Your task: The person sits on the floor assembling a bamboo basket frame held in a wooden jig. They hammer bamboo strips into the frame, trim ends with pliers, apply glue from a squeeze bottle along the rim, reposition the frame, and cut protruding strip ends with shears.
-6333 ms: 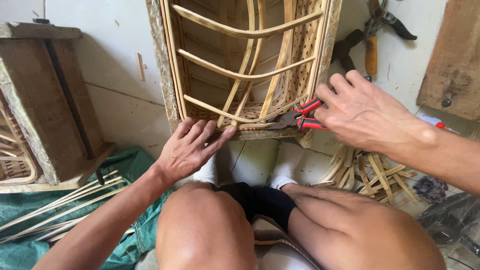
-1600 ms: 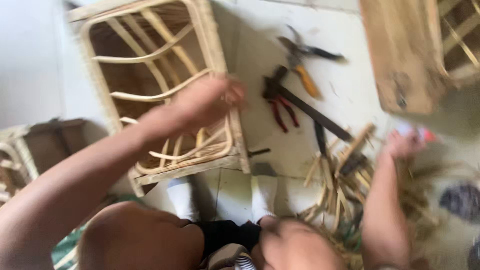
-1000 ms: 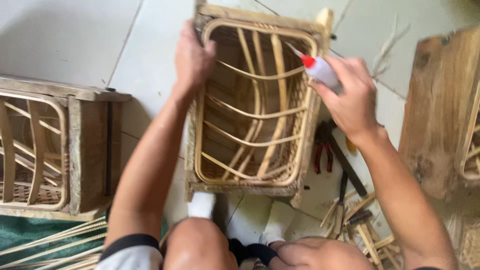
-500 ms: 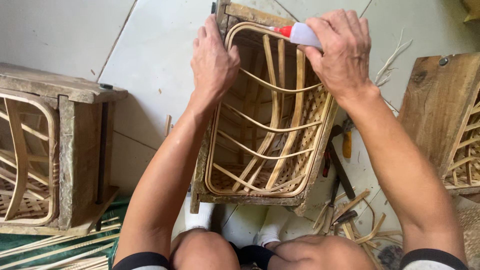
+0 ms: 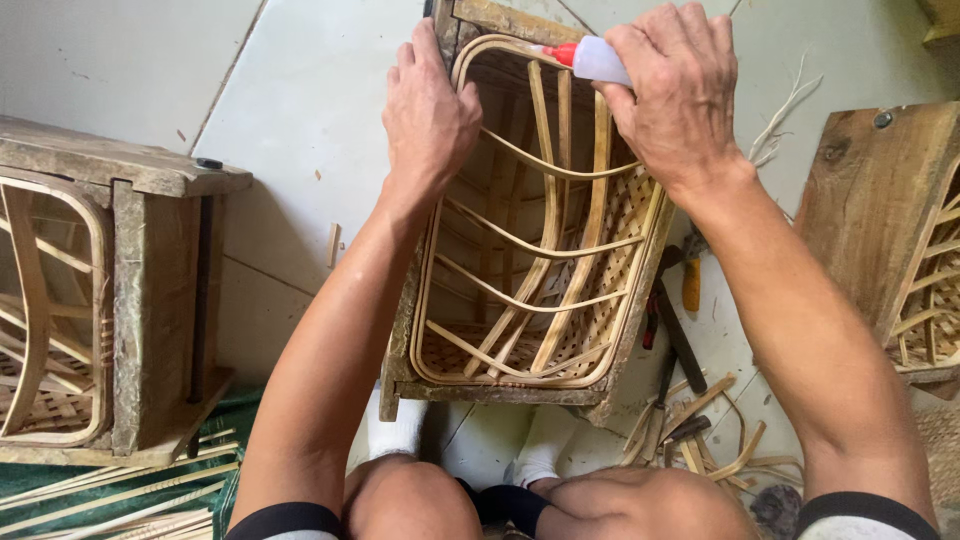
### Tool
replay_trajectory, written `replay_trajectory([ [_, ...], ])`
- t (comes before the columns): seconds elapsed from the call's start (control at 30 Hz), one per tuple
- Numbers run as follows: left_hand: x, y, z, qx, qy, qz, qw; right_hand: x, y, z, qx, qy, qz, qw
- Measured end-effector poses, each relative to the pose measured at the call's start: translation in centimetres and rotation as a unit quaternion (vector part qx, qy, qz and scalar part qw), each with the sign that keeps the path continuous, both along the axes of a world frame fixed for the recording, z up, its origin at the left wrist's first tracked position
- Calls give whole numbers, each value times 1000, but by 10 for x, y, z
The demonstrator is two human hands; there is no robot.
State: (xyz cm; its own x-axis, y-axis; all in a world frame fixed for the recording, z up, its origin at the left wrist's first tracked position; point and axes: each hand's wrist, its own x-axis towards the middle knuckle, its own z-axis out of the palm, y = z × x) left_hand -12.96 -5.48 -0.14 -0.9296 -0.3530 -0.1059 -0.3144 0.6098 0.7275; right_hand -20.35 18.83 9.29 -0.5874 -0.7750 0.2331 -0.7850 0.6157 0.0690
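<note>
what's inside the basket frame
Curved cane strips and woven lattice on its far wall. The left hand and right hand cover its top corners.

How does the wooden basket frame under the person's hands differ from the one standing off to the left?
The middle frame lies between the person's legs, its opening facing up; the left frame stands apart, untouched. The left hand grips the middle frame's rim and the right hand presses a small red-tipped bottle to it. The left frame's wood looks greyer and more weathered. Both hold curved cane strips over woven lattice.

Single head view, steeply downward, close over the floor (image 5: 300, 130)
</note>
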Motion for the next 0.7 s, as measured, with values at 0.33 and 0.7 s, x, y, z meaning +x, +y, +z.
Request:
replay_trajectory([
  [0.33, 2, 0, -1, -1, 9, 0, 1000, 14, 34, 7, 5, -8, -43, 999],
  [0.7, 4, 1, 3, 0, 17, -1, 1000, 18, 36, 16, 7, -19, -57, 998],
])
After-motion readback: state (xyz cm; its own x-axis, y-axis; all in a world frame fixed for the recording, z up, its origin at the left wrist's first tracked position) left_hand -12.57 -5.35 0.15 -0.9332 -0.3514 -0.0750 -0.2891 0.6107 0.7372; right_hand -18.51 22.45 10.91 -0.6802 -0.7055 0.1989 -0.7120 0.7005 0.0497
